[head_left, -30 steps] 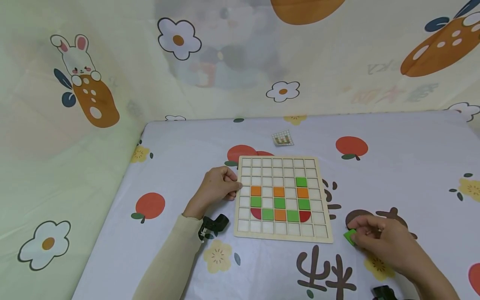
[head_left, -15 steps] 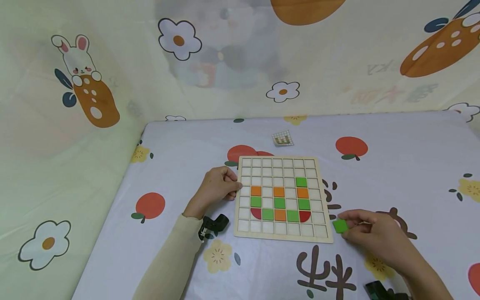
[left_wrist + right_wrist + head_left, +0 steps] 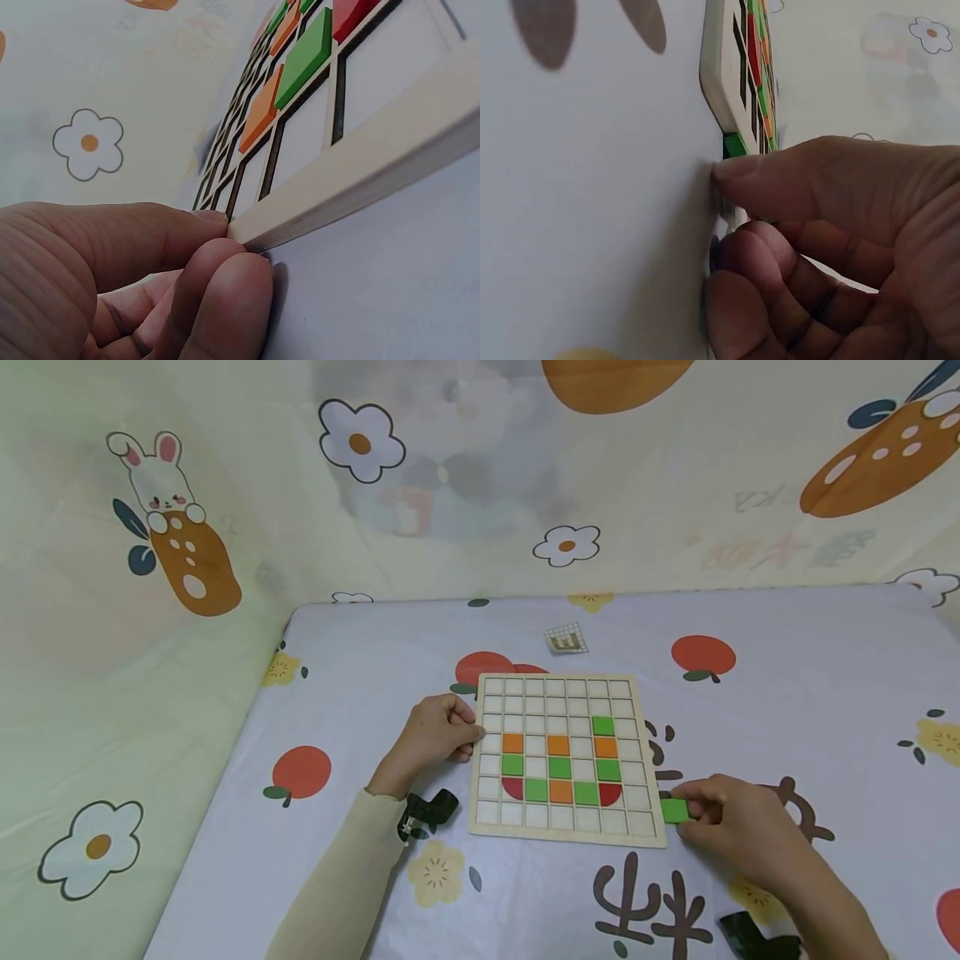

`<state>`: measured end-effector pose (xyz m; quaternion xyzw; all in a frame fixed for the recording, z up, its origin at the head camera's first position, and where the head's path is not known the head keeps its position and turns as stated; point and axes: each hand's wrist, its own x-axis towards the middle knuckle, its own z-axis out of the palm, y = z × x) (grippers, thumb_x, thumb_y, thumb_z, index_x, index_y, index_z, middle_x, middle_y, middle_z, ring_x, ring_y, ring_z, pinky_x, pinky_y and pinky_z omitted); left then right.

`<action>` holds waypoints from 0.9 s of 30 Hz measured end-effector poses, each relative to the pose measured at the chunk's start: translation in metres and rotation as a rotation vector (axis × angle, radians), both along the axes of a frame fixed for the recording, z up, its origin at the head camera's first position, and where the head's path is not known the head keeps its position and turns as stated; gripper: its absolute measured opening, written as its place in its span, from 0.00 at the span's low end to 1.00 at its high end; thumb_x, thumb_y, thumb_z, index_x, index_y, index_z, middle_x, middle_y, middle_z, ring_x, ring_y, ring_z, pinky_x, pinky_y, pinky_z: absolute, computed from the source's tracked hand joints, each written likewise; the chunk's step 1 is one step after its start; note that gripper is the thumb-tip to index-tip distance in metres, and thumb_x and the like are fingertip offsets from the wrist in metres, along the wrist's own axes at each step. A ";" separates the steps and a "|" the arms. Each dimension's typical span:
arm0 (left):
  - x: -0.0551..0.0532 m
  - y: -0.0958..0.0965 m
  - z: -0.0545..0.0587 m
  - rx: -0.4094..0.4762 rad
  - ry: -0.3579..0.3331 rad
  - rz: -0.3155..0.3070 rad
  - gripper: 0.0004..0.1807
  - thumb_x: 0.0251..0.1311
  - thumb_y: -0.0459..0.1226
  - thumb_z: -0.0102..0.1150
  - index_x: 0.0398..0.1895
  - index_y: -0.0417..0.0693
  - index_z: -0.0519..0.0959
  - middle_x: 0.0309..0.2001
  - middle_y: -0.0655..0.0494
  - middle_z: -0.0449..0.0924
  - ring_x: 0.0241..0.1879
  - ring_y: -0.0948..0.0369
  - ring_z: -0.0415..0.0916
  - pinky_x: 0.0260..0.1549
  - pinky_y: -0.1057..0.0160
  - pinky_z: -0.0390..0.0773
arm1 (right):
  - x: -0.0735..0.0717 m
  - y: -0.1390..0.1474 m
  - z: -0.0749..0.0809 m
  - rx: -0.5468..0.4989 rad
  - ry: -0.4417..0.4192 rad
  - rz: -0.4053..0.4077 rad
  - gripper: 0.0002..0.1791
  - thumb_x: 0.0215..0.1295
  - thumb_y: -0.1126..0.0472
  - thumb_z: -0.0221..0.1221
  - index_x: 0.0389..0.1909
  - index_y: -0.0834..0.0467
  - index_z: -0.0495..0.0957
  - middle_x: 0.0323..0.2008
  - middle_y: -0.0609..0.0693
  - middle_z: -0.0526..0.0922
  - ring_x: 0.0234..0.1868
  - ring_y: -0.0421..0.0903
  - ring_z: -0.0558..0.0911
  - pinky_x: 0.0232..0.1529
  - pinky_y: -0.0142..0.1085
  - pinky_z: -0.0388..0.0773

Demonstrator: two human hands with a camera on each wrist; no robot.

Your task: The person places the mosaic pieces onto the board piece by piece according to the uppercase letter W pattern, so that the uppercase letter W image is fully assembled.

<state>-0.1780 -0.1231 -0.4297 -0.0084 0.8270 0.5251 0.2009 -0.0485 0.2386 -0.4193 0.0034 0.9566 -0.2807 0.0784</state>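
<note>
A wooden grid board (image 3: 567, 843) lies flat on the table, with green, orange and red tiles set in some of its squares. My left hand (image 3: 435, 733) pinches the board's left edge between thumb and curled fingers; the left wrist view shows the thumb (image 3: 157, 240) on top of the frame. My right hand (image 3: 742, 827) pinches a green square tile (image 3: 674, 811) just off the board's right edge, near its lower corner. In the right wrist view that green tile (image 3: 736, 145) shows only in part beyond the thumb, close to the board's rim.
Behind the board lies a small gridded pattern card (image 3: 566, 638). The tablecloth (image 3: 825, 710) is printed with fruit and flowers. A patterned cloth wall (image 3: 465, 468) rises at the back and left. Black wrist devices (image 3: 431, 810) sit on both wrists.
My right hand has moved left and slightly up with the green tile, bringing it beside the board's right edge. My left hand and the board have stayed in place.
</note>
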 end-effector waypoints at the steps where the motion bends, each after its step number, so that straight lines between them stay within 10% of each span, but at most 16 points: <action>1: 0.000 0.000 0.000 0.000 0.002 -0.001 0.10 0.64 0.32 0.71 0.39 0.39 0.77 0.27 0.49 0.80 0.20 0.60 0.80 0.24 0.67 0.86 | -0.001 0.000 0.000 0.002 0.001 0.000 0.16 0.54 0.66 0.75 0.45 0.62 0.88 0.29 0.45 0.77 0.34 0.45 0.75 0.30 0.30 0.69; 27: 0.001 0.000 0.000 0.029 0.022 -0.004 0.10 0.62 0.30 0.71 0.37 0.38 0.77 0.26 0.49 0.81 0.19 0.62 0.80 0.23 0.66 0.86 | -0.057 -0.056 0.014 -0.259 0.093 0.069 0.17 0.58 0.64 0.74 0.48 0.64 0.87 0.33 0.49 0.82 0.36 0.47 0.79 0.34 0.28 0.78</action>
